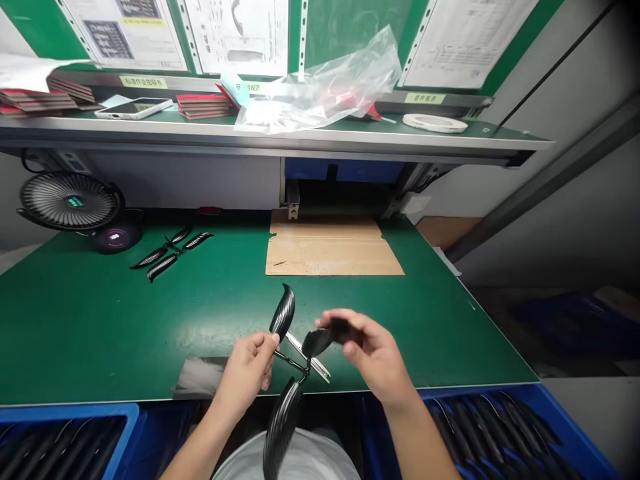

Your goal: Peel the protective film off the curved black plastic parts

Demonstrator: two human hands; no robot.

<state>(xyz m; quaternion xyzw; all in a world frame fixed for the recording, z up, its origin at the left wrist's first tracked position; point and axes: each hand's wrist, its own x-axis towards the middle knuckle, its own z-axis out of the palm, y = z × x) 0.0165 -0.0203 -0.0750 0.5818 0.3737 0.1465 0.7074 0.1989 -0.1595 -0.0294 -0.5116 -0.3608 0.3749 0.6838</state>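
Both my hands hold a black ribbed plastic assembly (283, 313), curved glossy pieces joined by a thin dark metal frame. My left hand (244, 377) pinches the frame just below the upper ribbed piece. My right hand (370, 353) grips a dark end piece of the assembly, and its fingers hide part of that piece. A longer ribbed piece (281, 427) hangs down towards my body. A silver metal strip (307, 357) lies behind the frame on the green mat (100, 320). A similar black assembly (170, 252) lies at the mat's far left.
A cardboard sheet (330, 248) lies at the mat's far side, and a black desk fan (70, 201) stands at the left. Blue bins (520, 413) of long black parts sit along the near edge. A shelf (280, 130) above holds a phone, tape and a plastic bag.
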